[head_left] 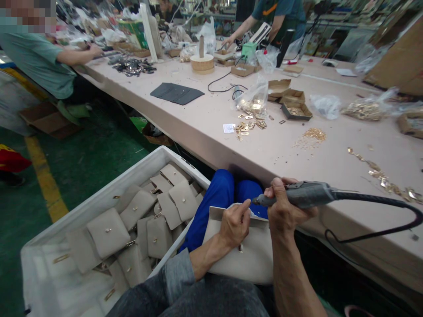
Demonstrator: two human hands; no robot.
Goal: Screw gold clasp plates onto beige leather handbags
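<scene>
Pinching the beige pouch by its top edge at lower centre, the left hand steadies it on the lap while the right hand, clenched round the corded tool, needs steady tip placement.

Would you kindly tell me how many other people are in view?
3: a seated person at the left edge, a leaning person at the far end, a third person barely visible at the back. More may be hidden.
</scene>
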